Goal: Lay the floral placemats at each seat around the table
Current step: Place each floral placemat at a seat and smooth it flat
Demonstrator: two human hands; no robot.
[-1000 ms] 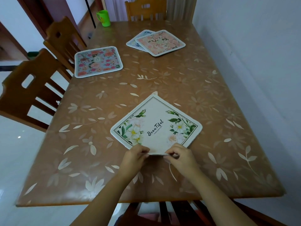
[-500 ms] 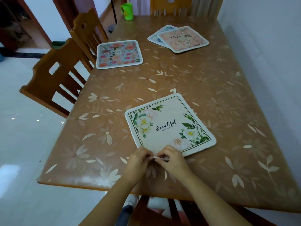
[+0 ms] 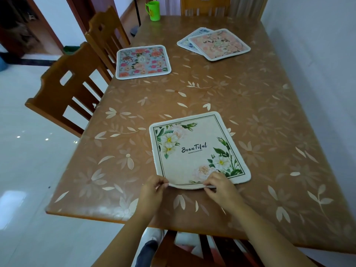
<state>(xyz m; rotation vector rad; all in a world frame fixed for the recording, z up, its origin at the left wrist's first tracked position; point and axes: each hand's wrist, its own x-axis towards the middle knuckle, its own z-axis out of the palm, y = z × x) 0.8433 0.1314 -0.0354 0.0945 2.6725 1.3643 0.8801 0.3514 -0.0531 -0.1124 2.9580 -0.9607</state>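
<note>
A cream placemat with white flowers and the word "Beautiful" (image 3: pixel 196 149) lies on the brown table (image 3: pixel 250 105) near its front edge. My left hand (image 3: pixel 152 191) pinches its near left corner and my right hand (image 3: pixel 219 186) pinches its near edge, which is lifted slightly. A grey placemat with red and pink flowers (image 3: pixel 143 61) lies at the left side by a chair. At the far end a peach floral placemat (image 3: pixel 219 44) overlaps a blue-white one (image 3: pixel 194 38).
Two wooden chairs (image 3: pixel 65 89) stand along the table's left side, one at the far end (image 3: pixel 204 5) and one below me (image 3: pixel 202 249). A green mug (image 3: pixel 153 11) sits at the far left corner. A wall runs along the right.
Both hands have turned the cream placemat from a diamond angle to nearly square with the front edge. The view has shifted, so the table appears further right.
</note>
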